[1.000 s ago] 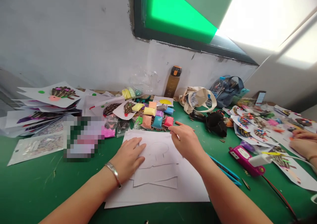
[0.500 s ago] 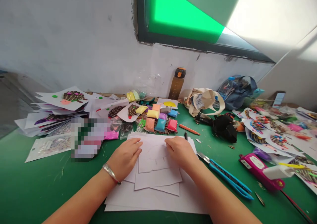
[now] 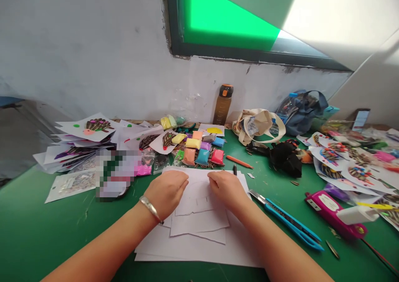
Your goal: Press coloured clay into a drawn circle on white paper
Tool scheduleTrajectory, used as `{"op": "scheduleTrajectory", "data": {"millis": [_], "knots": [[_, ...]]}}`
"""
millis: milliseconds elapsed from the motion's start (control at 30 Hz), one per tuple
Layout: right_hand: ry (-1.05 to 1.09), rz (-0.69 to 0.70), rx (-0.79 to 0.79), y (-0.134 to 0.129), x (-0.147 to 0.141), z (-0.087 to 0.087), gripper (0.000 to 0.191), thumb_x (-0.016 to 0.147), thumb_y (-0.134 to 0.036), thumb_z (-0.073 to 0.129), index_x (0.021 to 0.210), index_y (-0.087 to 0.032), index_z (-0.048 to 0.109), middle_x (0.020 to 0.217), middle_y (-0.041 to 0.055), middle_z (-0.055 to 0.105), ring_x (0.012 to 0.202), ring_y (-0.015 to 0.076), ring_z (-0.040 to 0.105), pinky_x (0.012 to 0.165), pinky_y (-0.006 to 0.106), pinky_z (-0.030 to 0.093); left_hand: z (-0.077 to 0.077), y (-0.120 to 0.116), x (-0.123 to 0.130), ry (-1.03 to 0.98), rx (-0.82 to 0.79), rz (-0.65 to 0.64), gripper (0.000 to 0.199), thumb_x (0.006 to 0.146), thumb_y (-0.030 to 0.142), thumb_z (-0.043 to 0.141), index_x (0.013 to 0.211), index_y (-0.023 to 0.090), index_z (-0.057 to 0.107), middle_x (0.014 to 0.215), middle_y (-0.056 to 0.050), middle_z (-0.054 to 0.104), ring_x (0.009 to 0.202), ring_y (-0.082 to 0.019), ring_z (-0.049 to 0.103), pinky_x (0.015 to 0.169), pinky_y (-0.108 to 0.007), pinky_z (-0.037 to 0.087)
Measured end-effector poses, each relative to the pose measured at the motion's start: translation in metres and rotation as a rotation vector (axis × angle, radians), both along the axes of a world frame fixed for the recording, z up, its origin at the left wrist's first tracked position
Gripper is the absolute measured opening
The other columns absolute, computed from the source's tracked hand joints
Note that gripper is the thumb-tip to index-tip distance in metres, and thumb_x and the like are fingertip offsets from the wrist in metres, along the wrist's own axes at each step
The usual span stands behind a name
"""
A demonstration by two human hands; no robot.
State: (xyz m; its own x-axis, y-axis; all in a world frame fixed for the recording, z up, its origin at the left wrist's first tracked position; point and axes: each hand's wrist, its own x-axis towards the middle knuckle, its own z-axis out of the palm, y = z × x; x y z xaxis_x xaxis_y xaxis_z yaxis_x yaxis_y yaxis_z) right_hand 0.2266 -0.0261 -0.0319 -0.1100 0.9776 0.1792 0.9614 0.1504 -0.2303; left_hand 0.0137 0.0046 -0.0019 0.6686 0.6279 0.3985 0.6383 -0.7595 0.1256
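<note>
A small sheet of paper with faint pencil lines and a torn lower edge lies on top of several other sheets. My left hand, a silver bangle at its wrist, rests at the sheet's left side with fingers bent and held together. On the right side, my right hand has its fingers curled in at the upper part of the same sheet. Both hands close on its sides; the fingertips are partly hidden. Just beyond my right hand lies a black pen, partly covered.
A blue utility knife with its blade out and a magenta glue gun lie to the right. Ahead are coloured clay packets, an orange marker and a bottle. Finished hedgehog pictures are stacked at left.
My left hand has moved slightly right, further over the small sheet, and its fingers are more bent. My right hand stays nearly in place. The view has shifted slightly.
</note>
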Motion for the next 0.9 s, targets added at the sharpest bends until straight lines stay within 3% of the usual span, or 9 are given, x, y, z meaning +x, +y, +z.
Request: {"op": "scheduleTrajectory", "data": {"millis": [133, 267, 533, 700, 900], "knots": [[0.019, -0.024, 0.034, -0.002, 0.002, 0.002, 0.026, 0.089, -0.016, 0.041, 0.076, -0.021, 0.062, 0.072, 0.0018, 0.063, 0.07, 0.0142, 0.052, 0.059, 0.025, 0.025, -0.02, 0.019, 0.008, 0.022, -0.048, 0.046, 0.026, 0.092, 0.023, 0.042, 0.09, 0.015, 0.067, 0.092, -0.009, 0.071, 0.086, -0.023, 0.065, 0.078, -0.039, 0.053], [0.022, -0.04, 0.031, -0.002, 0.003, 0.0, 0.025, 0.089, -0.016, 0.042, 0.084, -0.022, 0.066, 0.076, 0.0008, 0.066, 0.072, 0.014, 0.056, 0.06, 0.024, 0.028, -0.032, 0.023, 0.002, -0.011, -0.042, 0.025, 0.026, 0.092, 0.021, 0.04, 0.093, 0.016, 0.066, 0.094, -0.009, 0.071, 0.089, -0.022, 0.064, 0.082, -0.037, 0.052], [-0.048, -0.12, 0.026, 0.022, 0.009, 0.023, 0.027, 0.088, -0.018, 0.043, 0.07, -0.021, 0.063, 0.067, 0.0008, 0.062, 0.065, 0.0145, 0.052, 0.057, 0.026, 0.025, -0.041, 0.022, -0.007, -0.084, -0.03, -0.061, 0.026, 0.093, 0.02, 0.041, 0.094, 0.016, 0.066, 0.096, -0.009, 0.07, 0.091, -0.021, 0.064, 0.084, -0.037, 0.052], [-0.069, -0.206, 0.055, 0.047, 0.02, 0.031, 0.027, 0.087, -0.016, 0.04, 0.085, -0.021, 0.066, 0.077, 0.003, 0.066, 0.073, 0.0167, 0.054, 0.059, 0.026, 0.027, -0.048, 0.027, -0.007, -0.067, -0.01, -0.062, 0.025, 0.091, 0.02, 0.042, 0.096, 0.014, 0.066, 0.1, -0.01, 0.07, 0.098, -0.024, 0.062, 0.091, -0.041, 0.049], [-0.067, -0.137, 0.055, 0.069, 0.007, 0.033, 0.025, 0.085, -0.016, 0.042, 0.088, -0.022, 0.066, 0.082, 0.0025, 0.066, 0.078, 0.0173, 0.055, 0.063, 0.026, 0.032, -0.049, 0.029, -0.007, 0.005, -0.084, -0.078, 0.023, 0.089, 0.016, 0.044, 0.091, 0.016, 0.066, 0.098, -0.01, 0.069, 0.099, -0.025, 0.059, 0.088, -0.043, 0.049]]}}
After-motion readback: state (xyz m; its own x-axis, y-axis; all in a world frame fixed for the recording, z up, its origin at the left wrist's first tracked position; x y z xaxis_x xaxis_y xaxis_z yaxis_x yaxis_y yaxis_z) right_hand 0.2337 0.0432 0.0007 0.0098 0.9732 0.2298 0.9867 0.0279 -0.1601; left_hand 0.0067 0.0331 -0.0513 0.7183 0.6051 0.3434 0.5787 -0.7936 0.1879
